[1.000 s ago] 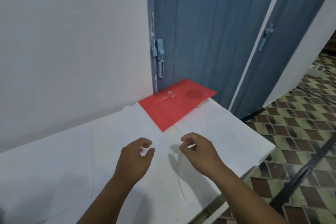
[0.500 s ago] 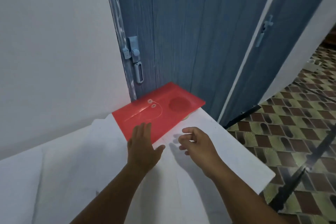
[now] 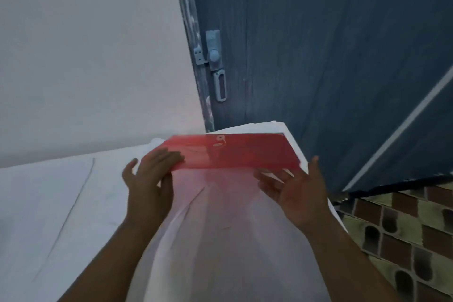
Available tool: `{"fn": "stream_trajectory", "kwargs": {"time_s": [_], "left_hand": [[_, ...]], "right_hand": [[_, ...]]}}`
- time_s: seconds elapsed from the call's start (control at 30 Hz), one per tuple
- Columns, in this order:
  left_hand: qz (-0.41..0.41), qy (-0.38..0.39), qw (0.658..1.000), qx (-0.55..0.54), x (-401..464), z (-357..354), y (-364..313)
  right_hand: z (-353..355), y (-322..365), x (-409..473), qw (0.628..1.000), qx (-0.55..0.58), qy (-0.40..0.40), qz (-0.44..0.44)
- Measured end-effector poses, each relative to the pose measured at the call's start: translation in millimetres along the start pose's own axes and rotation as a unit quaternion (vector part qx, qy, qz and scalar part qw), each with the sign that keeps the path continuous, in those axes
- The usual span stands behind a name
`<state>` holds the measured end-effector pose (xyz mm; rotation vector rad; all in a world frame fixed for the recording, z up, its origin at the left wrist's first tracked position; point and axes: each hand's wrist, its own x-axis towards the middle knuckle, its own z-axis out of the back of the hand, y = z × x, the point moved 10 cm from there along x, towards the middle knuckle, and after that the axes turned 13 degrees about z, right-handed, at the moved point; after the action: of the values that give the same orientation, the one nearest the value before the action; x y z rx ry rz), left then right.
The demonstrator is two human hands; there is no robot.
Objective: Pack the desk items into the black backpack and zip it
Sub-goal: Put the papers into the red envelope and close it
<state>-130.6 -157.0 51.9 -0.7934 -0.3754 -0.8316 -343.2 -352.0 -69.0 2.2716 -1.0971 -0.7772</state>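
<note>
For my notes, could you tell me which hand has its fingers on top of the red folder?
The left hand: its fingers lie atop the red folder; the right hand is palm-up beneath it.

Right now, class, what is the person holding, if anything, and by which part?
The red envelope, lifted between both hands: the left hand lies on its left end with straight fingers, and the right hand supports its right near corner from below.
</note>
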Motion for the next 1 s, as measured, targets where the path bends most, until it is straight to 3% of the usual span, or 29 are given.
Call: {"fn": "stream_trajectory", "kwargs": {"time_s": [0.13, 0.27, 0.43, 0.53, 0.6, 0.67, 0.73, 0.77, 0.8, 0.93, 1.0], "left_hand": [[0.004, 0.017, 1.000, 0.003, -23.9, 54.4, 45.6], [0.161, 0.032, 0.984, 0.074, -62.6, 88.6, 124.1], [0.420, 0.070, 0.900, 0.097, -115.0, 125.3, 204.4], [0.492, 0.055, 0.865, -0.084, -131.2, 149.3, 226.0], [0.548, 0.070, 0.788, -0.272, -141.1, 153.9, 229.6], [0.578, 0.061, 0.714, -0.390, -144.6, 157.1, 230.7], [0.580, 0.052, 0.686, -0.436, -146.2, 168.3, 244.4], [0.574, 0.058, 0.689, -0.438, -146.8, 174.1, 252.6], [0.561, 0.066, 0.713, -0.415, -146.8, 181.2, 262.7], [0.396, 0.138, 0.887, -0.192, -129.1, 199.8, 257.2], [0.322, 0.159, 0.933, 0.007, -124.9, 191.0, 262.8]], "right_hand": [[-37.0, -21.5, -1.5, 0.991, -0.101, 0.082, -0.026], [-53.2, -45.1, -27.3, 0.957, -0.278, 0.082, 0.020], [-84.6, -76.7, -72.8, 0.825, -0.520, 0.186, 0.122], [-97.2, -99.2, -99.8, 0.766, -0.589, 0.200, 0.163], [-104.9, -115.0, -114.9, 0.718, -0.637, 0.198, 0.197], [-107.7, -124.9, -125.5, 0.643, -0.702, 0.187, 0.241], [-114.1, -136.2, -138.7, 0.569, -0.753, 0.171, 0.283], [-115.0, -141.3, -144.9, 0.553, -0.764, 0.163, 0.290], [-112.7, -146.6, -149.5, 0.552, -0.768, 0.153, 0.288], [-92.5, -163.9, -167.1, 0.611, -0.750, 0.111, 0.226], [-84.5, -163.0, -179.9, 0.620, -0.747, 0.077, 0.229]]}}
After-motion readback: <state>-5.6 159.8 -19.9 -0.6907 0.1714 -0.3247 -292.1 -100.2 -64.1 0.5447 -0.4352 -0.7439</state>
